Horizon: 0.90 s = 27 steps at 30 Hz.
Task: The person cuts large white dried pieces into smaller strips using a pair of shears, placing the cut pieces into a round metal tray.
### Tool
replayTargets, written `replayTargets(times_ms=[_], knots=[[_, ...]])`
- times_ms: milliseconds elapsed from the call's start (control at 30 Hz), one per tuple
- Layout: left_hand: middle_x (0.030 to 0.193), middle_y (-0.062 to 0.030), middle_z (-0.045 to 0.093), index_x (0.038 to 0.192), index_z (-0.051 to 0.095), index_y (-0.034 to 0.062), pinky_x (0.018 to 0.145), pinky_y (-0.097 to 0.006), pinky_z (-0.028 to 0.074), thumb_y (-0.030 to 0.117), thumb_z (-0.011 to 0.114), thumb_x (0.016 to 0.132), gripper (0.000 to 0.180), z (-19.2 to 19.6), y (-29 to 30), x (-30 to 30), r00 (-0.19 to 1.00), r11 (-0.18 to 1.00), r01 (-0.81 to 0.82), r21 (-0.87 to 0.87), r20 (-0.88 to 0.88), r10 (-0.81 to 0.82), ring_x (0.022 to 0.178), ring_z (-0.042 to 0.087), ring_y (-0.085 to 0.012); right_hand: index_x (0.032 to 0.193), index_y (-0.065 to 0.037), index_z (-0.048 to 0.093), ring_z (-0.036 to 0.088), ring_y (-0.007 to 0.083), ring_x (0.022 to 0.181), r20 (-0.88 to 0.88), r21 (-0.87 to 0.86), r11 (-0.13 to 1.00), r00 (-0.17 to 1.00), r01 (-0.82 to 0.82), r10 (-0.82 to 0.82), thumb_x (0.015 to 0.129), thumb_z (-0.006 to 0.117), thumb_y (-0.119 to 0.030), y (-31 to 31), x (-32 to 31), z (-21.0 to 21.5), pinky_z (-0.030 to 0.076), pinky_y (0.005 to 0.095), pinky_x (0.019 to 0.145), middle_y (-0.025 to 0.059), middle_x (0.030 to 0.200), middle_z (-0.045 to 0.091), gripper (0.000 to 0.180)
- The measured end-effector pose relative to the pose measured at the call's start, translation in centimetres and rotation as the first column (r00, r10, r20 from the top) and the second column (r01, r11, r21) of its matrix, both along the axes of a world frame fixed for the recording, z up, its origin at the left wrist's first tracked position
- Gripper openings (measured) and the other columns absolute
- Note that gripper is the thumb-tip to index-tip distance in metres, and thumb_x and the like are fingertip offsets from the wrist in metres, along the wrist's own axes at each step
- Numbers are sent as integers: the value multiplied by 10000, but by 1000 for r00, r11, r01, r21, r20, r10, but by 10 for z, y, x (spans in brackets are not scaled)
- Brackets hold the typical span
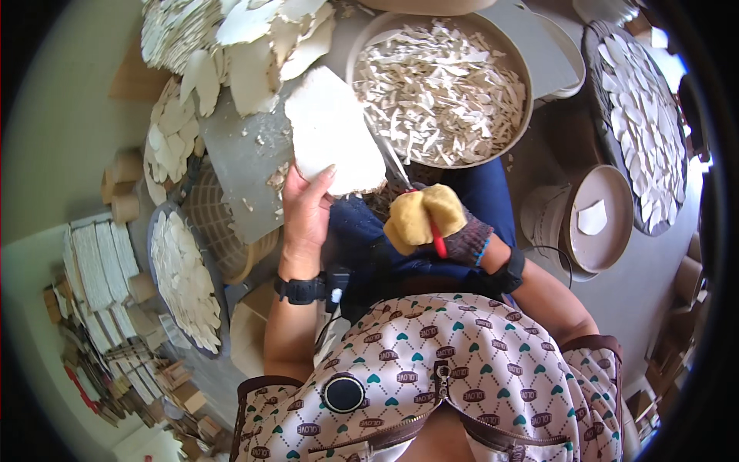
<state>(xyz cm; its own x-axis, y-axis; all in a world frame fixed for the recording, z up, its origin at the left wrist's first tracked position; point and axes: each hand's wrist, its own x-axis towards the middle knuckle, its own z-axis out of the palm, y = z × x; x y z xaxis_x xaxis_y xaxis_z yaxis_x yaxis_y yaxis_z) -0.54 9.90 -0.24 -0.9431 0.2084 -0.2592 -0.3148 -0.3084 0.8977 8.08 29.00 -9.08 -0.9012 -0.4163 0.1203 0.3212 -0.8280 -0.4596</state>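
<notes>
Along the left side, pale flat slices lie on a round tray near a woven basket. The left hand pinches a large white sheet at its lower end, thumb on top. The gloved right hand is closed around red-handled shears, blades beside the sheet's right edge; contact is unclear. Beyond, a round pan holds white strips; farther right stands a bucket.

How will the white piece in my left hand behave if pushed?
The white piece is probably stiff, looking flat though your left hand grips only one end. It's likely light, held one-handed. Its ragged lower edge might crumble.
</notes>
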Motion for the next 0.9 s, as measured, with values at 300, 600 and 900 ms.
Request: replayTargets(times_ms=[300,600,900], knots=[[1215,-119,541,832,683,89,919,-315,425,-22,623,741,156,15,-99,-36,708,720,-349,-600,-672,-217,1110,517,-229,1218,2,441,505,236,1117,-22,-474,829,945,-298,327,909,499,-174,-40,-9,-2,366,363,1013,141,1226,497,361],[1245,-137,519,851,670,60,943,-317,394,-44,604,724,177,10,-120,-30,627,646,-438,-625,-728,-278,1129,504,-239,1158,27,487,547,239,1063,237,-440,851,877,-286,417,906,495,-145,-58,-13,14,424,376,957,149,1155,547,305],[1197,-140,553,842,682,85,896,-309,440,-46,621,703,200,-3,-120,-33,628,675,-404,-618,-724,-286,1079,544,-244,1133,42,494,573,218,1019,114,-16,951,945,-308,308,890,523,-133,-57,-19,29,451,342,925,145,1128,562,301]])
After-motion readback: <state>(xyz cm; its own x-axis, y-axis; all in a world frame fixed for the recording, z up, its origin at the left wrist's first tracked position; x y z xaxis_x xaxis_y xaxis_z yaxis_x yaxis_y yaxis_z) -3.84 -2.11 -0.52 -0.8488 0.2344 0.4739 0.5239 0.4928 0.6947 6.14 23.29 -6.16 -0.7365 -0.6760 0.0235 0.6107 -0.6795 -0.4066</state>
